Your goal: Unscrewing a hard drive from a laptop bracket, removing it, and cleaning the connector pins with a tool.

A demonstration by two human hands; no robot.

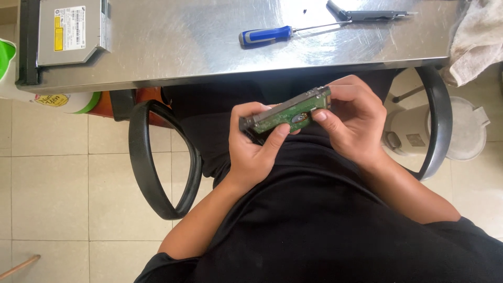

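Both my hands hold a small hard drive [287,114] over my lap, its green circuit board facing me and tilted up to the right. My left hand [255,145] grips its lower left end, thumb lying along the near edge. My right hand [352,116] grips the upper right end, thumb pressed against the board. Part of the drive's far side is hidden behind my fingers.
A steel table [209,47] lies ahead with a blue-handled screwdriver [266,35], a dark folding tool [367,13] and a grey optical drive [70,29]. A cloth [474,42] hangs at the right edge. Black chair armrests [157,162] flank me, and a white bin [445,128] stands on the right.
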